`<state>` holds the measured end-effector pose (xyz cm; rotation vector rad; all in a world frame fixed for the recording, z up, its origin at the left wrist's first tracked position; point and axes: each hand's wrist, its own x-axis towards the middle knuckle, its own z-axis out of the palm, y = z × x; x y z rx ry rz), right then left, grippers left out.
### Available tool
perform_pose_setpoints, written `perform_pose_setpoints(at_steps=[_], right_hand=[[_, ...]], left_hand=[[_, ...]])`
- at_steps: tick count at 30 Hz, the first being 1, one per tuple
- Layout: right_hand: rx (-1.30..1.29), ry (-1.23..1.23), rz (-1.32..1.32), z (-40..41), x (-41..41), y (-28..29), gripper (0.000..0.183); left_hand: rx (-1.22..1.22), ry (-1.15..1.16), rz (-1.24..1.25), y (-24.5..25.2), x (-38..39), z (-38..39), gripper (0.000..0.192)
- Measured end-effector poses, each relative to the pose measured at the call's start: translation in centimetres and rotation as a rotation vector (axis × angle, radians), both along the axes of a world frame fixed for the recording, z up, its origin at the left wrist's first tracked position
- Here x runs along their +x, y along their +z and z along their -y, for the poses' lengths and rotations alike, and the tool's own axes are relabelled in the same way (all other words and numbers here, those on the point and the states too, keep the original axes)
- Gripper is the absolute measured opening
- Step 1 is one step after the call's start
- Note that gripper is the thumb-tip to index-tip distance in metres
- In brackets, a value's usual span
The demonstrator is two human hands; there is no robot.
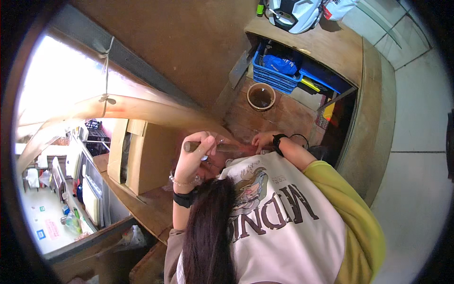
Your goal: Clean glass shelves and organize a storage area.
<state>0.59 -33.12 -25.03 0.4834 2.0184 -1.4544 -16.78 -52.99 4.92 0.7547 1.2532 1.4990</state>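
Note:
My left hand (200,147), with a bead bracelet and a black wristband, is closed around a brown cylindrical rod (230,148) near its blunt end. The rod runs across in front of my chest toward my right hand (263,142). A black band circles my right wrist. Those fingers are bent down at the rod's far end, by the hem of my printed white top (283,220); whether they grip it is hard to make out. Something reddish and blurred lies below the rod. My long dark hair (211,230) hangs beside my left forearm.
A round tub (249,101) of brown liquid stands on the tiled floor ahead. Behind it, a blue plastic crate (276,81) sits under a wooden shelf (330,46). To the left are a cardboard box (156,163) and a pale beam (142,110) tied with string.

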Motion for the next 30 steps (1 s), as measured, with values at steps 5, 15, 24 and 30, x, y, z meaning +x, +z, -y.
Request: perform_pose_setpoints(at_steps=[5,15,24,30], right_hand=[[-0.189,0.071,-0.096,-1.5,-2.7,4.4,0.059],[0.351,0.06,-0.486,4.1,-9.5,12.2,0.061],[0.465,-0.072,-0.548,5.9,-13.3,9.9,0.044],[0.487,-0.096,-0.397,3.9,-16.3,2.5,0.048]], left_hand=[[0.018,0.268,-0.064,4.8,-0.8,1.7,0.023],[0.378,0.39,-0.314,8.4,-0.8,3.9,0.046],[0.25,0.729,-0.403,4.6,-2.5,6.7,0.043],[-0.051,0.619,-0.564,0.3,-1.8,3.2,0.033]])
